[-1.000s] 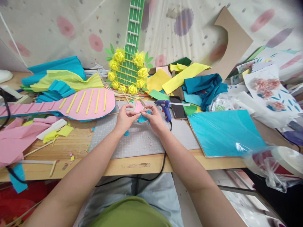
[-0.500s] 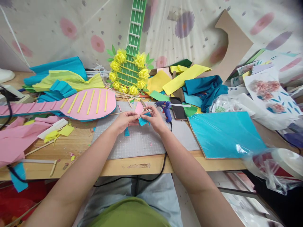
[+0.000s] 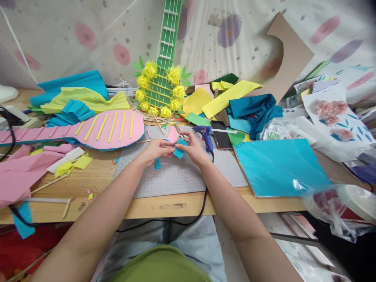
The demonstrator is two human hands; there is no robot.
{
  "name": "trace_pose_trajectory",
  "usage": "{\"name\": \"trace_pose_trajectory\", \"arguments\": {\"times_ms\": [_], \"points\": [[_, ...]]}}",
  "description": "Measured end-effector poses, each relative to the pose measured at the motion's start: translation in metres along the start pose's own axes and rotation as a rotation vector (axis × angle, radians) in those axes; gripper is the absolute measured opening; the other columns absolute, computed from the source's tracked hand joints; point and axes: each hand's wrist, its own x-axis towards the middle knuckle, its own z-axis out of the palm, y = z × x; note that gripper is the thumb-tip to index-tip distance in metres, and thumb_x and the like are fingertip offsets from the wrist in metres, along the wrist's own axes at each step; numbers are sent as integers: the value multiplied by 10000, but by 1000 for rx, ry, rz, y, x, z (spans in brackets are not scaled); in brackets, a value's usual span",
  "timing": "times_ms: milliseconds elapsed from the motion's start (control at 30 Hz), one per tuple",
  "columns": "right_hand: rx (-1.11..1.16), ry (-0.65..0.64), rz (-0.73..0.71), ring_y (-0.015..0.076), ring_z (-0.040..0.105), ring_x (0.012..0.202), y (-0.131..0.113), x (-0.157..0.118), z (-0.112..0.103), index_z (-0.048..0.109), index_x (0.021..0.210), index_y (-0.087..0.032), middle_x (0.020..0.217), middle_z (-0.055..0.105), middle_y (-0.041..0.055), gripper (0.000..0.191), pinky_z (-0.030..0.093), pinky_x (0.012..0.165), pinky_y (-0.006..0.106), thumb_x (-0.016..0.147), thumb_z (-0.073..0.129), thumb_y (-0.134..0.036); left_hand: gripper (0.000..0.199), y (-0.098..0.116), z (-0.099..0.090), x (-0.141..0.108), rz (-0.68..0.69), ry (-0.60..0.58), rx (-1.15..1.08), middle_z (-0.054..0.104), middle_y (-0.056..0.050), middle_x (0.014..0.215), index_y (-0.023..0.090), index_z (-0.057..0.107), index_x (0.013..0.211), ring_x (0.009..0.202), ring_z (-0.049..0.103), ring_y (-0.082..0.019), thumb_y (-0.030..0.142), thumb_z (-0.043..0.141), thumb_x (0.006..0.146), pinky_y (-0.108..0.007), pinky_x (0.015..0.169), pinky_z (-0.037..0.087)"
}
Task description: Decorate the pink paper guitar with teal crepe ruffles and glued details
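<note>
Above the grey cutting mat [image 3: 176,180], both hands meet at a small piece of blue crepe paper [image 3: 179,149]. My right hand [image 3: 194,148] pinches the paper between thumb and fingers. From the other side, my left hand [image 3: 158,150] is closed with its fingertips at the paper's left edge; a thin stick seems to lie between them, largely hidden. A blue scrap [image 3: 158,163] rests on the mat below my left hand. Just behind the hands is a pink paper piece [image 3: 173,134]. A blue glue gun [image 3: 207,139] lies right of my right hand.
At left lies a pink paper guitar shape [image 3: 111,131] with yellow strips. A green guitar [image 3: 160,92] with yellow paper flowers leans at the back. Beside the glue gun is a phone [image 3: 222,137]; a blue board [image 3: 282,166] lies to the right. A black cord [image 3: 202,205] crosses the front edge.
The blue paper has shifted slightly right and turned in my fingers, showing more of its face. My left hand has followed a little to the right.
</note>
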Motion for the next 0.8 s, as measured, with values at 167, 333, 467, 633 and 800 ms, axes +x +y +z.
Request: {"name": "trace_pose_trajectory", "arguments": {"times_ms": [167, 333, 467, 633, 800], "points": [[-20, 77, -18, 121, 564, 661, 2, 1, 5, 438, 959, -238, 732, 561, -35, 443, 461, 593, 254, 604, 691, -314, 344, 0, 6, 1, 49, 108, 6, 669, -35, 645, 118, 652, 773, 589, 622, -139, 243, 769, 475, -280, 628, 497], [-31, 108, -29, 118, 580, 683, 3, 2, 7, 410, 969, -228, 771, 592, -24, 439, 468, 654, 270, 629, 665, -338, 330, -7, 9, 7, 173, 309, -34, 630, 4, 556, 141, 543, 706, 511, 593, -119, 212, 757, 465, -242, 543, 471], [-92, 127, -17, 121, 586, 653, 9, 5, 7, 405, 947, -228, 737, 604, -36, 462, 479, 660, 290, 577, 680, -255, 390, -12, 9, 13, 217, 402, -84, 637, 16, 576, 168, 449, 711, 503, 594, -120, 198, 747, 461, -253, 540, 483], [-52, 108, -6, 114, 581, 613, 13, 6, 8, 414, 930, -231, 686, 595, -55, 426, 485, 650, 296, 580, 657, -234, 396, -12, 8, 14, 218, 433, -76, 638, 21, 589, 182, 390, 695, 531, 603, -123, 167, 719, 476, -248, 539, 482], [39, 88, 26, 104, 570, 591, 9, 5, 9, 417, 897, -228, 655, 593, -67, 439, 478, 630, 281, 550, 686, -233, 462, -10, 10, 14, 216, 419, -73, 641, 33, 583, 198, 319, 699, 511, 597, -118, 169, 722, 475, -235, 520, 469]]}}
